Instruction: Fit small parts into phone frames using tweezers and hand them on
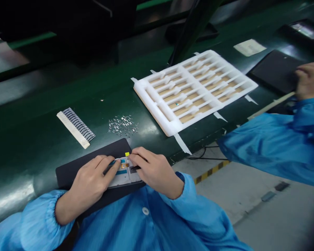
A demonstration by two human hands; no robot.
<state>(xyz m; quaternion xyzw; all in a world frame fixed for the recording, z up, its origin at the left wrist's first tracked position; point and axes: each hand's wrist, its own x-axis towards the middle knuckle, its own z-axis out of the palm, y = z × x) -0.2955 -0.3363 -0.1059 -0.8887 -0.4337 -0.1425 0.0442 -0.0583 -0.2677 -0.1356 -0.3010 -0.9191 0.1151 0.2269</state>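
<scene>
The metal frame [116, 181] lies at the right end of a black mat [91, 158], by the near edge of the green workbench [94, 94], its far side reached by both hands. The left hand [91, 176] is bent over the frame's left part, thumb and forefinger slightly apart; whether they clasp it or only press, I cannot tell. The right hand [153, 169] has thumb and forefinger nearly together at the frame's far right corner, beside a yellow tab [127, 154]; what they pinch is hidden. Beyond the mat's far edge, a pale strip with a comb of thin pieces [73, 130] and a scatter of tiny metal bits [122, 126] lie apart, green surface between them. More green separates the scatter from a white slotted tray [172, 128], whose nearest corner sits near the bench's near edge, with a tape strip [183, 143] under it. Past the tray's right end, a co-worker's hand [311, 79] touches a dark mat [276, 69]. Below the near edge, grey floor [238, 188] carries a yellow-and-black band [211, 173].
</scene>
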